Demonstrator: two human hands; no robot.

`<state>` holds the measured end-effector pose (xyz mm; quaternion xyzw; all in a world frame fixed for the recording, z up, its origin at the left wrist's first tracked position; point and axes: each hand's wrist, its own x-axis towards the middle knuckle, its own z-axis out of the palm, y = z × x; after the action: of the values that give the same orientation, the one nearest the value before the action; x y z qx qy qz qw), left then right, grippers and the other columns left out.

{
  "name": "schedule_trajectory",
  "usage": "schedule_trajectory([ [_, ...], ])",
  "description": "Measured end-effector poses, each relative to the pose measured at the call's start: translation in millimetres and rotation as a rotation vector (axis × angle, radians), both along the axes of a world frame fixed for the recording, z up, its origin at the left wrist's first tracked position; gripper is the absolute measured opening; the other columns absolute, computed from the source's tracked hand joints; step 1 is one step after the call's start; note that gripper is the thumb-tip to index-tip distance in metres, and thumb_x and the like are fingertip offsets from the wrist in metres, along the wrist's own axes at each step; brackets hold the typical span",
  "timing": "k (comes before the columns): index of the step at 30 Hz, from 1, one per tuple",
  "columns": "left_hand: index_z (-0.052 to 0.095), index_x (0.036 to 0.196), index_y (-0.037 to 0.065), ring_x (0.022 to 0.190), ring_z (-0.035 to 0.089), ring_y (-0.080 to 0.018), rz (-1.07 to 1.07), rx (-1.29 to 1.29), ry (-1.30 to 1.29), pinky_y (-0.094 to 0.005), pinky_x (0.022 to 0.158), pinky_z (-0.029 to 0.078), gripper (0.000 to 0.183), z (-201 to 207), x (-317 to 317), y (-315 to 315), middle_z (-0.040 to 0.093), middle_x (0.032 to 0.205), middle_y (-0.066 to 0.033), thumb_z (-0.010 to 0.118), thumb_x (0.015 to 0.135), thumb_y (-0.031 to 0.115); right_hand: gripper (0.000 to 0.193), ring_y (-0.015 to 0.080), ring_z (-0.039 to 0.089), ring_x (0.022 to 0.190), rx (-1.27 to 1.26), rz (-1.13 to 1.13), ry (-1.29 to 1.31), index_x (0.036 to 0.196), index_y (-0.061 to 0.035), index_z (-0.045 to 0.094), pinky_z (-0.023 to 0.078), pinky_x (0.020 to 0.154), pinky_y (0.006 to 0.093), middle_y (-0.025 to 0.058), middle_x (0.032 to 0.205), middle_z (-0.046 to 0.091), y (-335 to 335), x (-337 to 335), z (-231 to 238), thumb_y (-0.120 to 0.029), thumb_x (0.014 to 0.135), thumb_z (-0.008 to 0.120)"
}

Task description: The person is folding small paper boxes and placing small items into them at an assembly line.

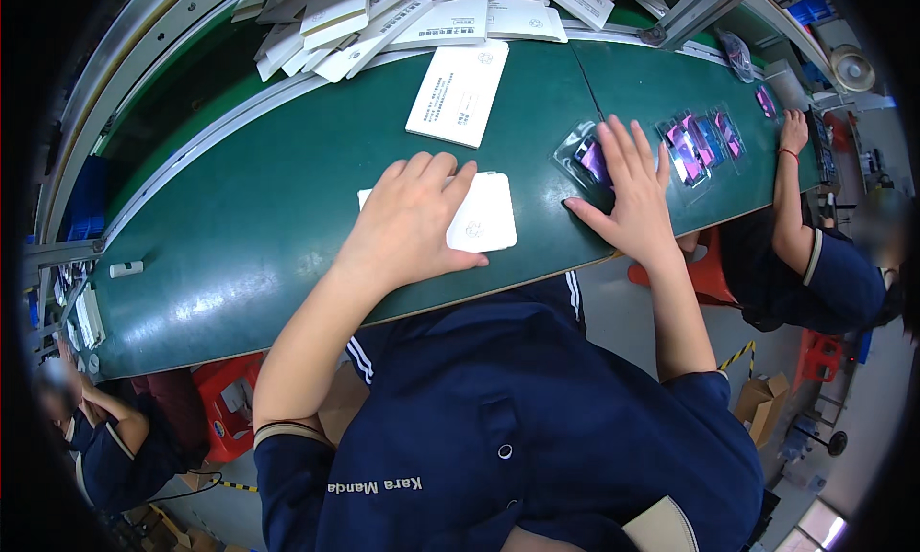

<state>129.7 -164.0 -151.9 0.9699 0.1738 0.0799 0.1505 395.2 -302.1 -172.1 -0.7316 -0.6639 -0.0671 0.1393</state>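
A flat white box [491, 212] with rounded corners lies on the green table in front of me, more white showing past its left side. My left hand [410, 217] spans it from above, fingers bent at the far edge and thumb along the near edge; it covers the box's left part. My right hand [632, 193] is open, fingers spread, and holds nothing. Just beside its fingers lies a clear plastic tray [578, 157] with a shiny purple and black piece [592, 159], partly hidden by the hand.
A white printed box [458, 94] lies beyond my left hand, below a heap of similar boxes [422, 20]. Several clear trays with purple pieces [700, 148] are at the right. Co-workers sit at both ends; one person's hand [793, 130] rests on the table. A small white object [126, 268] lies far left.
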Motion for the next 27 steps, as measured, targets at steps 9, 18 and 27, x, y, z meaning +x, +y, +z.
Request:
schedule_trajectory([
  [9, 0.065, 0.11, 0.003, 0.103, 0.054, -0.0254, 0.177, -0.037, -0.229, -0.0379, 0.086, 0.04, 0.074, -18.7, 1.1, -1.6, 0.057, 0.106, -0.0084, 0.088, 0.051, 0.043, 0.082, 0.0325, 0.053, 0.111, 0.22, -0.021, 0.445, 0.132, -0.0042, 0.049, 0.04, 0.098, 0.0429, 0.0145, 0.118, 0.058, -8.4, -16.0, -21.0, -0.017, 0.059, 0.084],
  [18, 0.065, 0.105, 0.004, 0.107, 0.053, -0.0262, 0.122, -0.128, -0.223, -0.0408, 0.092, 0.04, 0.069, -18.8, 1.4, 1.5, 0.057, 0.108, -0.0085, 0.088, 0.05, 0.038, 0.075, 0.0314, 0.048, 0.129, -0.148, 0.348, 0.453, 0.131, -0.0088, 0.051, 0.025, 0.114, 0.0562, 0.0091, 0.136, 0.055, 9.3, -39.9, 4.8, -0.015, 0.062, 0.078],
  [27, 0.043, 0.13, 0.004, 0.095, 0.065, -0.0357, 0.329, -0.209, -0.623, -0.0447, 0.082, 0.053, 0.096, -3.0, 8.2, -10.3, 0.061, 0.112, -0.0175, 0.092, 0.053, 0.033, 0.073, 0.0276, 0.027, 0.146, 0.272, 0.397, 1.645, 0.149, -0.0003, 0.028, 0.022, 0.118, 0.0388, 0.0163, 0.156, 0.027, 35.8, -80.1, 23.1, 0.01, 0.08, 0.051],
])
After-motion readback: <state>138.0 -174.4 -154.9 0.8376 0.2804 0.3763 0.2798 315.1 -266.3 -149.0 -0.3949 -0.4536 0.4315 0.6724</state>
